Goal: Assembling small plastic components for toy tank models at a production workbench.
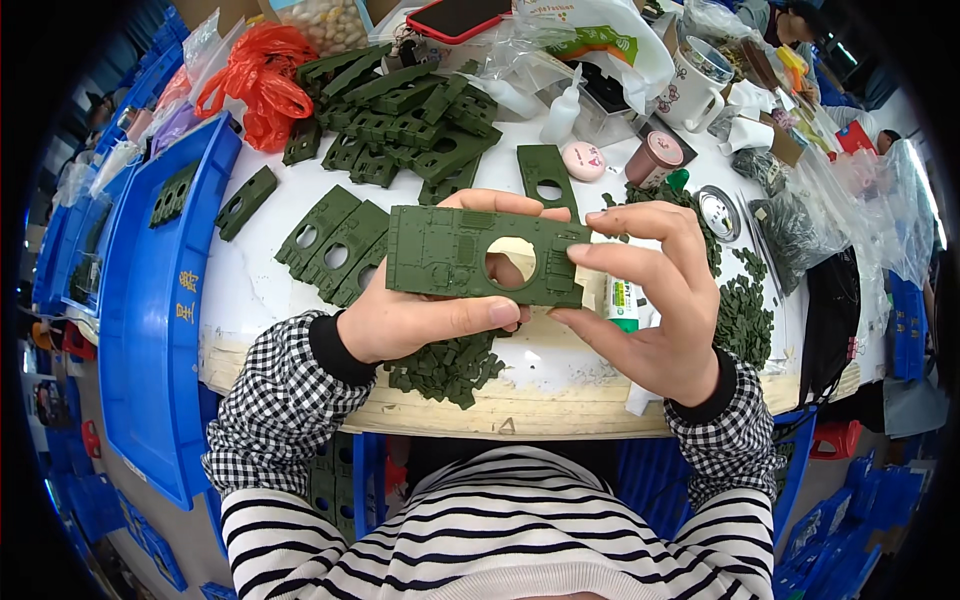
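Observation:
A dark green plastic model vehicle hull (440,250) is held up over the table, its detailed face toward me and a large round hole near its right end. My left hand (415,315) grips it, thumb along the lower edge and fingers behind. At the right end, my right hand (660,300) has its index fingertip on the hull and its thumb by the lower corner. Whether a tiny part sits between those fingertips cannot be made out. Similar hull pieces (335,240) lie on the table beyond my left hand. Small green parts (445,370) are heaped beneath it.
A stack of green hulls (410,120) lies at the back. Loose small parts (745,320) cover the right side. Behind are a dropper bottle (563,110), a mug (695,90) and a phone (455,18). A blue tray (150,350) borders the left; a green-capped tube (622,300) lies near my right hand.

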`<act>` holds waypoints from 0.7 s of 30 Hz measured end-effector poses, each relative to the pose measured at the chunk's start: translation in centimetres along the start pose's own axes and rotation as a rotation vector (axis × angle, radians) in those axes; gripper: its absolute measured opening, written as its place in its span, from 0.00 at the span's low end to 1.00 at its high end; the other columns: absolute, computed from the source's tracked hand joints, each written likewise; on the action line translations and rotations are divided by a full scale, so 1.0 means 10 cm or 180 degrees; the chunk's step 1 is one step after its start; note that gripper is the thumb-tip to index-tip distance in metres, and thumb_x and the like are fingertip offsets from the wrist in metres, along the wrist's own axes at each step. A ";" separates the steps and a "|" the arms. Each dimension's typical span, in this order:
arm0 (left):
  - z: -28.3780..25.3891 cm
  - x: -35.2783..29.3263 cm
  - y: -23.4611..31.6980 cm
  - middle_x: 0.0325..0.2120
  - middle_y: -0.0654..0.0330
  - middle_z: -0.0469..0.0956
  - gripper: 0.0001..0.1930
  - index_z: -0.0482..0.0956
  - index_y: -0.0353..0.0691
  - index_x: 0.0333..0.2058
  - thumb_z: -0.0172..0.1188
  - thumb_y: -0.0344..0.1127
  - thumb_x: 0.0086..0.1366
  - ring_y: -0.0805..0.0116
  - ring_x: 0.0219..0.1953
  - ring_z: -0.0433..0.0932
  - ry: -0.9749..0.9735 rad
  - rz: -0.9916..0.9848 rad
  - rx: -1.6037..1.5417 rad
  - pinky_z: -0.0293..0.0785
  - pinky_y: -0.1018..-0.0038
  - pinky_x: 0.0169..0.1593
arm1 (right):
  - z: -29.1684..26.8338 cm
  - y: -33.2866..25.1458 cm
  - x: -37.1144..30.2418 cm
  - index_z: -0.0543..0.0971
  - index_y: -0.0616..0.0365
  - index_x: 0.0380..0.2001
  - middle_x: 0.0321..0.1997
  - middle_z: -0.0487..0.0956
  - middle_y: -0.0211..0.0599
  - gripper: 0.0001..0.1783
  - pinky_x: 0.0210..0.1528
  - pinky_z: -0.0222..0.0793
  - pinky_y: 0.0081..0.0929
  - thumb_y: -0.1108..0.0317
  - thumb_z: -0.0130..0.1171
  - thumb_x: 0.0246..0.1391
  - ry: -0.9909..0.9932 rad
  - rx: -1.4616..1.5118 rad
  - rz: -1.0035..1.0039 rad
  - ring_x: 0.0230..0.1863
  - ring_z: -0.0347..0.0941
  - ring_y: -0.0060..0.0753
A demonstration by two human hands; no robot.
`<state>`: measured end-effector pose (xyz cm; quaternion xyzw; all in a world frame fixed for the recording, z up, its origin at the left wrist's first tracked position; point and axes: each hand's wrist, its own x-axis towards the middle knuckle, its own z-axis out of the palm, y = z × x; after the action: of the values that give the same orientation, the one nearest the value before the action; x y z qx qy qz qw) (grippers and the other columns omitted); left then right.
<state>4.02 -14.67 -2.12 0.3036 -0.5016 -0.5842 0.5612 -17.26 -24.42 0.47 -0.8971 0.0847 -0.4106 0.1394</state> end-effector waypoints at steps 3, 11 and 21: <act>0.02 0.01 0.03 0.65 0.47 0.61 0.36 0.56 0.38 0.63 0.66 0.31 0.59 0.70 0.48 0.78 0.0075 -0.0178 0.0081 0.79 0.79 0.43 | 0.00 -0.03 -0.03 0.83 0.48 0.37 0.46 0.75 0.37 0.22 0.48 0.69 0.38 0.71 0.77 0.31 0.0087 -0.0169 -0.0163 0.46 0.71 0.41; 0.03 -0.01 0.03 0.65 0.47 0.60 0.36 0.56 0.41 0.62 0.66 0.31 0.59 0.70 0.50 0.77 0.0060 -0.0178 0.0003 0.79 0.80 0.44 | -0.01 -0.05 -0.06 0.87 0.44 0.32 0.33 0.73 0.27 0.17 0.47 0.71 0.41 0.71 0.72 0.32 0.0143 -0.0534 -0.0506 0.38 0.69 0.33; 0.04 -0.03 0.03 0.64 0.49 0.62 0.33 0.58 0.38 0.62 0.64 0.26 0.60 0.69 0.51 0.75 0.0102 -0.0046 0.0023 0.76 0.75 0.50 | 0.02 0.01 -0.07 0.82 0.46 0.41 0.28 0.72 0.22 0.26 0.50 0.70 0.42 0.70 0.78 0.33 0.0177 -0.0447 -0.0600 0.32 0.70 0.28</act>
<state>3.82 -14.25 -1.80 0.3186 -0.4924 -0.5815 0.5638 -17.57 -24.31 -0.24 -0.8969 0.0324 -0.4397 0.0346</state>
